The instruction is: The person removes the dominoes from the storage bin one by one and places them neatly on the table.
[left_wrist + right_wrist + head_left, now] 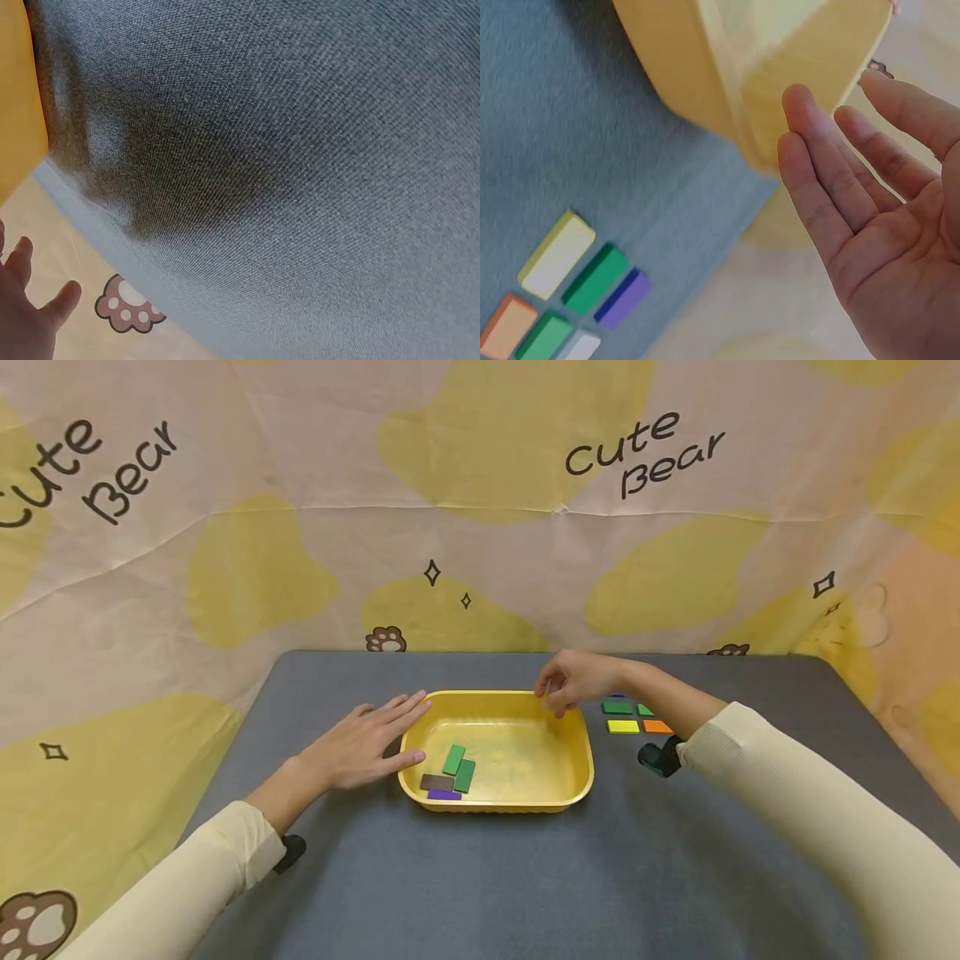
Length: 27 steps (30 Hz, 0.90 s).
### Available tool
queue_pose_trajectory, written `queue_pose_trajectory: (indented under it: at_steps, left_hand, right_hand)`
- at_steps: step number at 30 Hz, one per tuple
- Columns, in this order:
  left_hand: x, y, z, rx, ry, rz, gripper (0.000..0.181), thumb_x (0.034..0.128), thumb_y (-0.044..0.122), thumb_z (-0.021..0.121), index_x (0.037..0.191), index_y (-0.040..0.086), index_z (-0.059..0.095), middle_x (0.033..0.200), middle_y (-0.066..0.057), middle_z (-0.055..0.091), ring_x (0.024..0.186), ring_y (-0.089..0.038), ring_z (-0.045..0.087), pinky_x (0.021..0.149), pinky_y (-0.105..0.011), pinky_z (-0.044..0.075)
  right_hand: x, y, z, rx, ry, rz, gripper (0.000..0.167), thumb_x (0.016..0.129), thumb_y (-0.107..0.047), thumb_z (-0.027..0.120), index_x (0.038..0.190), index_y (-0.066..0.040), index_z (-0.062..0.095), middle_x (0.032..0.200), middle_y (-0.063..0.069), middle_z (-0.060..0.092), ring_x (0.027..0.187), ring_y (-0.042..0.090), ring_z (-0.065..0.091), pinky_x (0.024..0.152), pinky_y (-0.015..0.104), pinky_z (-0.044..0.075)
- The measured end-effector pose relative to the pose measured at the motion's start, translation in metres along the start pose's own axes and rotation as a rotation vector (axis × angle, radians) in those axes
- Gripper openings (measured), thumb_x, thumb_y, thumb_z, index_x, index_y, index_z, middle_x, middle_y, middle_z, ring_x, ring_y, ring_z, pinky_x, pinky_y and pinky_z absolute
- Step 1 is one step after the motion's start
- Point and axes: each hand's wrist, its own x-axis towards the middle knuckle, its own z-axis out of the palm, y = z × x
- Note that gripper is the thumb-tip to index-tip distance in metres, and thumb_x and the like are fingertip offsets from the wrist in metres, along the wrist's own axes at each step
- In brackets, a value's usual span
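A yellow plastic tray (517,760) holds several small flat blocks near its front left corner: a light green block (453,760), a dark green block (465,776), a brown block (437,782) and a purple block (444,795). My left hand (360,747) rests on the tray's left rim, fingers extended. Over the far right corner of the tray hovers my right hand (573,681). In the right wrist view, that hand's fingers (825,180) are loosely bent, with nothing seen between them and the thumb.
Right of the tray, more blocks lie in rows on the grey table (480,885), including a yellow block (622,727), an orange block (657,727) and a green block (617,707). A white block (579,346) shows beside them. Behind hangs a printed cloth (480,543).
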Motion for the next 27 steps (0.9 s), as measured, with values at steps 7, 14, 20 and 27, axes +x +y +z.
queue_pose_trajectory:
  at_steps: [7, 14, 20, 27]
  left_hand:
    - [0.000, 0.001, 0.000, -0.005, -0.003, -0.001, 0.080, 0.0981, 0.062, 0.045, 0.161, 0.019, 0.020, 0.165, -0.001, 0.018, 0.150, -0.028, 0.023, 0.110, -0.063, 0.027]
    - [0.000, 0.000, 0.001, -0.007, 0.002, -0.001, 0.079, 0.0984, 0.062, 0.044, 0.161, 0.019, 0.020, 0.165, -0.001, 0.019, 0.150, -0.028, 0.023, 0.110, -0.063, 0.027]
    - [0.001, -0.001, 0.002, -0.011, 0.006, 0.004, 0.079, 0.0986, 0.062, 0.044, 0.161, 0.019, 0.020, 0.165, 0.000, 0.018, 0.150, -0.028, 0.023, 0.110, -0.063, 0.027]
    - [0.001, -0.001, 0.003, -0.014, 0.001, -0.006, 0.080, 0.0983, 0.063, 0.043, 0.161, 0.020, 0.019, 0.165, 0.000, 0.018, 0.150, -0.029, 0.023, 0.111, -0.063, 0.027]
  right_hand:
    - [0.014, -0.009, 0.016, 0.022, -0.072, -0.019, 0.029, 0.094, -0.005, 0.065, 0.117, 0.012, 0.062, 0.096, 0.022, 0.073, 0.085, 0.034, 0.069, 0.079, 0.036, 0.057]
    - [0.029, -0.021, 0.034, 0.082, -0.174, 0.045, 0.031, 0.097, -0.010, 0.063, 0.120, 0.011, 0.063, 0.100, 0.023, 0.073, 0.093, 0.034, 0.072, 0.085, 0.040, 0.057]
    - [0.039, -0.027, 0.048, 0.143, -0.252, 0.136, 0.031, 0.099, -0.017, 0.062, 0.119, 0.005, 0.066, 0.105, 0.017, 0.072, 0.098, 0.027, 0.072, 0.089, 0.038, 0.056]
    - [0.045, -0.035, 0.061, 0.152, -0.320, 0.165, 0.029, 0.095, -0.018, 0.067, 0.117, 0.001, 0.067, 0.098, 0.013, 0.073, 0.092, 0.023, 0.071, 0.090, 0.036, 0.055]
